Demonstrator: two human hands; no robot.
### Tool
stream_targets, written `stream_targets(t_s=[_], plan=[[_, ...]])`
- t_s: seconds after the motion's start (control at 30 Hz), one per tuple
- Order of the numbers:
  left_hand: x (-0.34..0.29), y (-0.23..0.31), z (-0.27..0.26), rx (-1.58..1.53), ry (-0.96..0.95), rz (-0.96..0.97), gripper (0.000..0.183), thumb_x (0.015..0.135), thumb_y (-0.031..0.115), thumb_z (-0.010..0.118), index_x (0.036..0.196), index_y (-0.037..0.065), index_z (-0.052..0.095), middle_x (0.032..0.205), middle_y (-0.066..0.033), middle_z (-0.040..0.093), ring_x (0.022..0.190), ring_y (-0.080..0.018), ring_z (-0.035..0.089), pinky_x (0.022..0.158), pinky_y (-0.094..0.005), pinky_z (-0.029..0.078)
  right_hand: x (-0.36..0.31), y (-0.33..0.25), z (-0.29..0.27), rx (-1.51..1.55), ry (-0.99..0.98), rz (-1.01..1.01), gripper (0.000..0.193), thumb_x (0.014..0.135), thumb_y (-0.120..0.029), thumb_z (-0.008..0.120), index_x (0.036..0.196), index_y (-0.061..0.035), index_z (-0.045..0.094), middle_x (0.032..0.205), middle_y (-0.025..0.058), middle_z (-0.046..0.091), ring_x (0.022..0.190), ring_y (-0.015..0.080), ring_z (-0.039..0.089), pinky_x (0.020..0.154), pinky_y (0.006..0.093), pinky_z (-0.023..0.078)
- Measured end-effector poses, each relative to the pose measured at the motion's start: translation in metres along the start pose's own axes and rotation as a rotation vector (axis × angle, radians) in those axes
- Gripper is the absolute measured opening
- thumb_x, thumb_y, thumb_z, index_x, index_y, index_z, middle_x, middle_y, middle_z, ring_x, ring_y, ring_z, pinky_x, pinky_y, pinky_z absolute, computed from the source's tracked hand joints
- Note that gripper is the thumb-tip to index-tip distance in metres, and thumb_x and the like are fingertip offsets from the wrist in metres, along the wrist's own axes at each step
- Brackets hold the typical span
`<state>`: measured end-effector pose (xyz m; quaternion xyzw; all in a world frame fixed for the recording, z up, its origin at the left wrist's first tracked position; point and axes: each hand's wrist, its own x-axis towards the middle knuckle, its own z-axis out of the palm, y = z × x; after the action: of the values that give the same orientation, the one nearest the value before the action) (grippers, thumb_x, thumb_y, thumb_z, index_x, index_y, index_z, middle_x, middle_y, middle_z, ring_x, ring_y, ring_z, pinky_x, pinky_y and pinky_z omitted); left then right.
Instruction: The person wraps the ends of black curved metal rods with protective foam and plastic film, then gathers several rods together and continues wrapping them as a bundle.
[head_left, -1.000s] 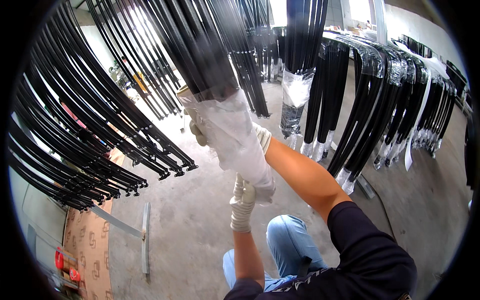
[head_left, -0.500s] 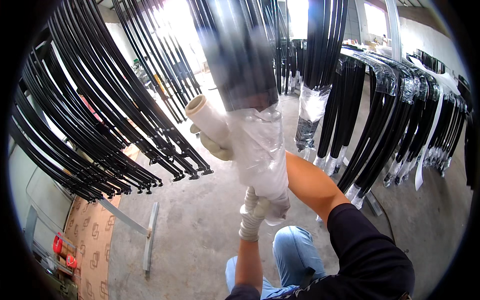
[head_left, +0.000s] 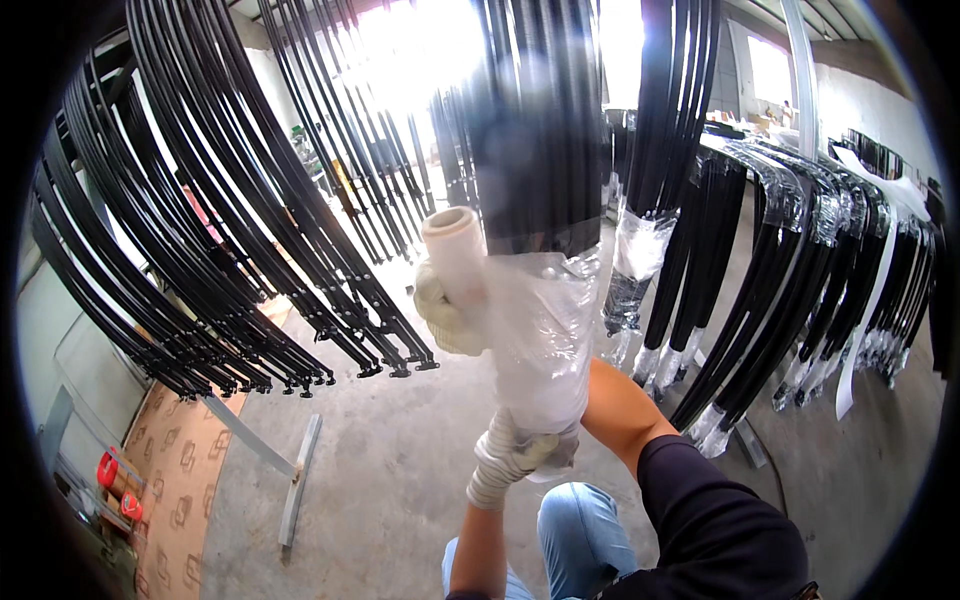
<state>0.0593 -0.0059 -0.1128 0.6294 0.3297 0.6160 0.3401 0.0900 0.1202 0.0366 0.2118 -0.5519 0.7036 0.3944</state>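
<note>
A hanging bundle of black bars (head_left: 540, 150) has its lower end wrapped in clear stretch film (head_left: 545, 330). Reaching round behind the bundle, my right arm brings my gloved right hand (head_left: 447, 315) out on its left side. That hand is closed round a roll of stretch film (head_left: 455, 245), which stands nearly upright against the wrapped part, its hollow core showing on top. Lower down, my left hand (head_left: 508, 450), in a pale ribbed glove, grips the bottom of the wrapped bundle; some of its fingers are hidden. Loose film hangs below them.
Rows of black bars (head_left: 200, 200) with end fittings hang on the left. Beside my bundle hangs another film-ended bundle (head_left: 640, 245). More wrapped bars (head_left: 760, 270) drape over a rack at right. A metal stand foot (head_left: 300, 480) lies on the concrete floor (head_left: 370, 470).
The roll has turned from leaning left to nearly upright, still in my right hand. The bundle sits further right in view. My left hand keeps hold of its bottom end.
</note>
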Motion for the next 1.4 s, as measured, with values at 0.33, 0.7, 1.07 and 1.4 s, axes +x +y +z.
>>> stream_targets(t_s=[0.33, 0.7, 1.07, 1.4], plan=[[0.002, 0.008, 0.015, 0.205, 0.036, 0.034, 0.050, 0.069, 0.021, 0.071, 0.110, 0.004, 0.047, 0.093, -0.0057, 0.059, 0.081, -0.0104, 0.055, 0.069, -0.0257, 0.046, 0.005, 0.004, -0.008, -0.038, 0.000, -0.008, 0.051, 0.074, -0.031, 0.063, 0.111, -0.0018, 0.046, 0.084, 0.0066, 0.055, 0.070, 0.0137, 0.053, 0.058, 0.0235, 0.044], [0.006, 0.005, 0.004, 0.297, 0.035, 0.031, 0.046, 0.067, 0.021, 0.070, 0.103, 0.003, 0.048, 0.090, -0.0076, 0.062, 0.078, -0.0151, 0.061, 0.065, -0.0273, 0.049, 0.004, 0.003, -0.011, -0.058, 0.018, -0.026, 0.053, 0.072, -0.028, 0.066, 0.113, -0.0031, 0.046, 0.086, 0.0058, 0.057, 0.074, 0.0138, 0.055, 0.063, 0.0243, 0.046], [0.002, 0.015, 0.004, 0.277, -0.073, 0.129, 0.024, 0.069, 0.006, 0.060, 0.092, 0.001, 0.055, 0.081, -0.0055, 0.060, 0.071, -0.0140, 0.058, 0.062, -0.0264, 0.048, -0.013, -0.013, -0.004, -0.218, 0.122, -0.154, 0.055, 0.070, -0.025, 0.069, 0.116, -0.0045, 0.046, 0.089, 0.0051, 0.058, 0.079, 0.0139, 0.057, 0.068, 0.0252, 0.048], [0.000, 0.007, -0.014, -0.443, 0.152, 0.061, 0.009, 0.073, 0.011, 0.057, 0.076, 0.002, 0.055, 0.065, -0.0059, 0.056, 0.054, -0.0181, 0.053, 0.050, -0.0307, 0.044, 0.004, -0.039, 0.005, 0.319, -0.244, -0.117, 0.069, 0.062, -0.017, 0.076, 0.121, -0.0071, 0.041, 0.112, 0.0052, 0.051, 0.099, 0.0137, 0.050, 0.087, 0.0274, 0.042]])
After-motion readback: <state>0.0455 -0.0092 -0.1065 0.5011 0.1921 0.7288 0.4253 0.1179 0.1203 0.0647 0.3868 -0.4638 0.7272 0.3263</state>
